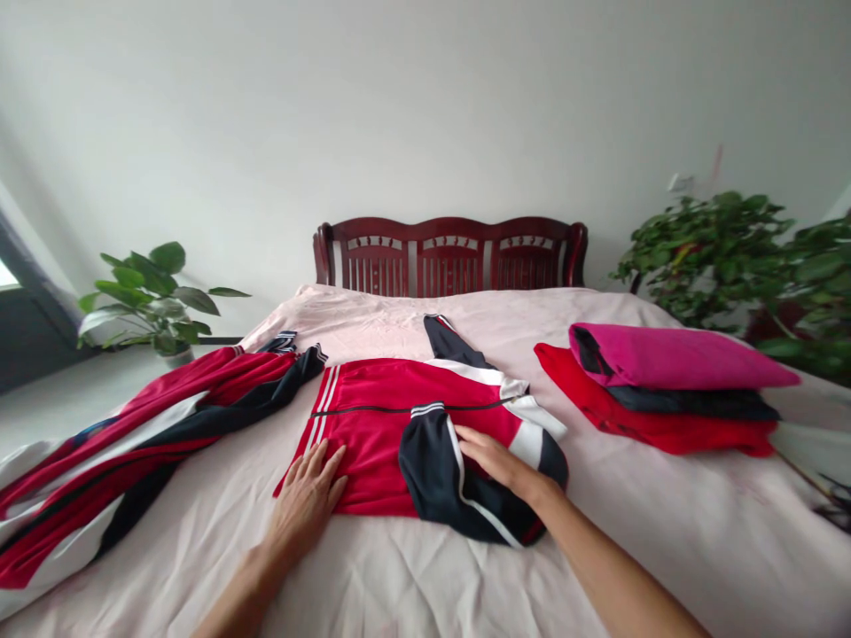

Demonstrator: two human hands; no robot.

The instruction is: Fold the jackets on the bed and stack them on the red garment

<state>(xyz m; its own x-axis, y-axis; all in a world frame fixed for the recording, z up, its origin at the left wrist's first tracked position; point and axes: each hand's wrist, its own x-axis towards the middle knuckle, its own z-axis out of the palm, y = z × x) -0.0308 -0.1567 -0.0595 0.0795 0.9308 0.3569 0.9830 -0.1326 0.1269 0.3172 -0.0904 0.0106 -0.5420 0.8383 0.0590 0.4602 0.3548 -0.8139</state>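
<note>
A red, white and navy zip-up track jacket (378, 381) lies front up on the bed, its hem to the left and its white collar to the right. My left hand (309, 487) rests flat on the red body near the striped hem, fingers spread. The near navy sleeve (425, 461) is folded over the front, its striped cuff close to the zip. On that sleeve lies my right hand (488, 456), fingers stretched out, its underside hidden. The far sleeve (456, 341) sticks out away from me.
Other red, white and navy garments (166, 416) lie loosely along the left. A stack of folded clothes (678, 359), magenta on top, sits at right on the pale pink sheet (372, 576). Behind stands a dark red wooden headboard (450, 257), with potted plants (152, 297) on both sides.
</note>
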